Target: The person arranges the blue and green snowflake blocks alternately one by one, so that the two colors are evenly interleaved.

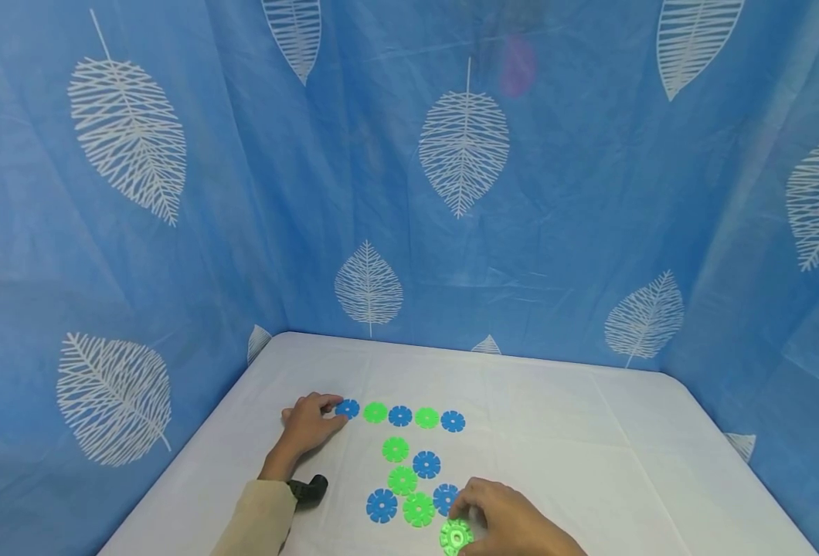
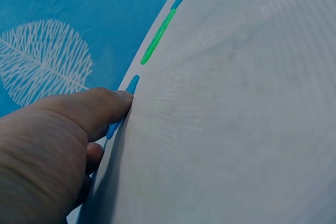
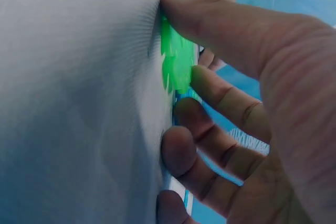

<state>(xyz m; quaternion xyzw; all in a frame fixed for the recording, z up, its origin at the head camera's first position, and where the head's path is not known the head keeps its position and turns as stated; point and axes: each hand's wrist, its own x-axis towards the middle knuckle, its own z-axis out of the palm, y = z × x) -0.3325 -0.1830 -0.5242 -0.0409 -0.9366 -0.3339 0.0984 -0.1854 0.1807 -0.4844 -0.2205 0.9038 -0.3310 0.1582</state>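
My left hand lies at the left end of a row of notched plastic discs, thumb and fingers around the edge of a blue disc. In the left wrist view the thumb touches that blue disc, which lies flat on the cloth. At the front, my right hand holds green notched discs, apparently stacked, between thumb and index finger. The right wrist view has these green discs low against the table; the other fingers are loosely bent.
Rightward from the left hand, the row alternates green and blue discs. Nearer me lie several more, including a green disc and a blue disc. Blue leaf-patterned curtains enclose the white-covered table.
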